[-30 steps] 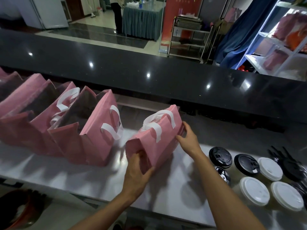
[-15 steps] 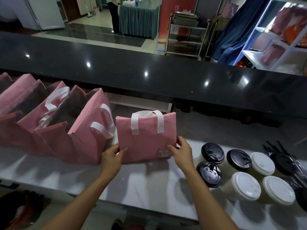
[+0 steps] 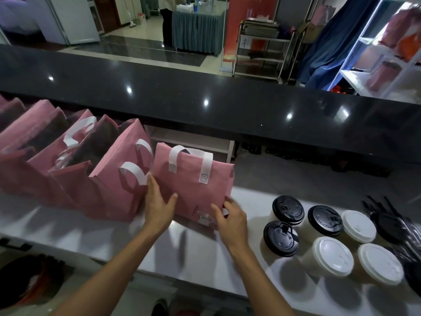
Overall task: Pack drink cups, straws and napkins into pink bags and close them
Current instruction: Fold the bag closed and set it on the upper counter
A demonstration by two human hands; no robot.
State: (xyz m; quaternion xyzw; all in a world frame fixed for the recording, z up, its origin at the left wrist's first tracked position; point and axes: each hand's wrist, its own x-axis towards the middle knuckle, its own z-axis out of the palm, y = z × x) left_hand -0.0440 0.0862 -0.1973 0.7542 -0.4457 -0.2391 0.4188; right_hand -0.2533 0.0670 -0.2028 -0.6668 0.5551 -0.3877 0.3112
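head view: closed pink bag [image 3: 193,183] stands upright on the white counter [image 3: 114,238], white handles [image 3: 206,164] up, flat face toward the camera; left hand [image 3: 159,205] is at the bag's lower left edge, fingers straight between it and the neighbour bag [image 3: 123,179], thumb pressed on the front face; right hand [image 3: 230,218] is at the bag's lower right corner, fingers curled on the edge, thumb on the front near a small label [image 3: 204,218]; grip looks like a pinch but is motion-blurred; both hands on the same bag, apart from each other; to the left, a row of open pink bags [image 3: 45,160] touching one another, the nearest touching or just beside the closed bag; clear plastic and white handles show in their mouths, contents cannot be made out; right of the closed bag, six lidded cups on the counter: three with black lids [image 3: 288,209] nearer the bag, three with white lids [image 3: 333,258] further right, packed close together; right hand is near the closest black lid, not touching; black items [image 3: 391,224] at far right, too blurred to identify; behind the counter a raised glossy black ledge [image 3: 205,103] runs full width; beyond it a metal rack [image 3: 262,44], a skirted table [image 3: 198,33] with a person [image 3: 167,21] beside it, blue curtain [image 3: 328,42], white shelves [image 3: 376,65] holding pink bags
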